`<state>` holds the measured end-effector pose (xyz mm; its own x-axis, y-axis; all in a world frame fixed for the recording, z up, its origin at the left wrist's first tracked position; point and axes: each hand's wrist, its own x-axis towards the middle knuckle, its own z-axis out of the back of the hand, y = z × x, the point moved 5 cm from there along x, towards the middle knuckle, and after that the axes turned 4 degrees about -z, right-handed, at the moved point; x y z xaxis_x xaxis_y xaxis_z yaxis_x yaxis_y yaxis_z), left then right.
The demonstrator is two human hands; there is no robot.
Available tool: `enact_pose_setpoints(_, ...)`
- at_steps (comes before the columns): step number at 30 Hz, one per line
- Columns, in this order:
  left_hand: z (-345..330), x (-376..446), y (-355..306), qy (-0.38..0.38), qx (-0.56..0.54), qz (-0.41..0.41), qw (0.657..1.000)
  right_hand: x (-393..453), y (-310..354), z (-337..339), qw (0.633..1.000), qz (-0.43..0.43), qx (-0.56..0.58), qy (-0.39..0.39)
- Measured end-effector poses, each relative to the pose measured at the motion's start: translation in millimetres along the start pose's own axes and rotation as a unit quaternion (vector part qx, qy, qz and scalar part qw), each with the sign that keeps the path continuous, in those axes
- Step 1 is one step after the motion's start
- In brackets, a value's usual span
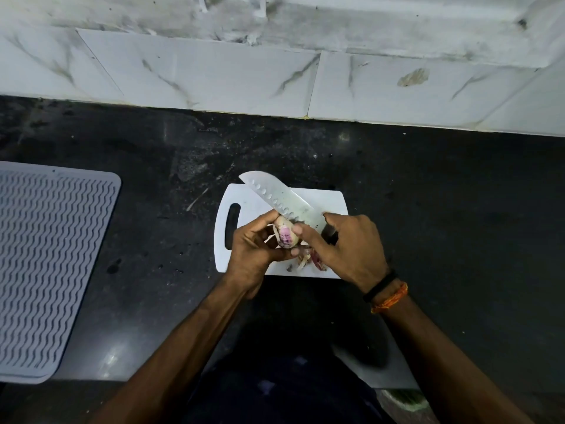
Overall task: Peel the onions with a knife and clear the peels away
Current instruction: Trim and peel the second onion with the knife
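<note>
One onion (286, 236) is all I can make out in play, cupped above the near half of the white cutting board (331, 200). Nearest me, the left hand (255, 249) curls round it from below and from the left, fingertips tucked under and the thumb up near its top. The right hand (351, 249) is wrapped round the dark handle of the knife (281, 195), with its thumb (298, 230) pressed on the onion's right shoulder, so the bulb sits pinched between that thumb and the blade's heel.

It looks small and light, pale and glossy where the skin is off, with a purple patch facing up (a slick surface, I'd judge, and apt to squirt out of a loose hold). The flesh should be firm, so a snug cradle at its ends ought to be safe; the papery skin is brittle and is best lifted at an edge between thumb and blade.

Just under the right thumb, a little heap of peels (308, 260) lies on the board. Whether a strip is caught under the blade right now I cannot tell. Beyond the fingers the blade slants away past the board's far-left corner, over the dark counter (443, 209).
</note>
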<state>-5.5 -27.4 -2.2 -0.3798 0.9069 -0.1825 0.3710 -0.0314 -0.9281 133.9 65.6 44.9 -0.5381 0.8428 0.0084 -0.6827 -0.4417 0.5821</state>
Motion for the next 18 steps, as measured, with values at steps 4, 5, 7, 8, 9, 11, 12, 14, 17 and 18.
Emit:
enact_pose_setpoints(4,0,-1,3,-0.014,0.016,-0.011,1.000,-1,0,-5,1.000,-0.015,-0.009,-0.024)
enact_pose_setpoints(5,0,-1,2,-0.015,0.020,-0.012,1.000,-1,0,-5,1.000,-0.013,-0.014,-0.022)
enact_pose_setpoints(7,0,-2,0,-0.021,0.025,-0.010,0.999,-2,2,-6,1.000,0.002,-0.022,-0.014)
enact_pose_setpoints(8,0,-3,-2,-0.028,0.023,-0.006,0.999,-3,6,-5,1.000,0.009,-0.007,0.000)
enact_pose_setpoints(9,0,-3,-3,-0.035,0.019,-0.001,0.999,-5,9,-6,0.999,0.014,0.025,0.019)
enact_pose_setpoints(11,0,-3,-5,-0.043,0.010,0.003,0.999,-9,11,-6,0.993,0.007,0.104,0.046)
enact_pose_setpoints(12,0,-2,-6,-0.038,0.008,0.002,0.999,-9,10,-5,0.990,-0.004,0.131,0.045)
enact_pose_setpoints(14,1,-2,-8,-0.025,0.008,-0.003,1.000,-6,4,0,0.988,-0.028,0.152,0.024)
enact_pose_setpoints(17,1,-2,-9,-0.021,0.012,0.004,1.000,-2,-5,9,0.992,-0.045,0.116,-0.006)
enact_pose_setpoints(18,1,-2,-9,-0.017,0.018,0.005,1.000,-2,-6,9,0.995,-0.040,0.090,-0.006)
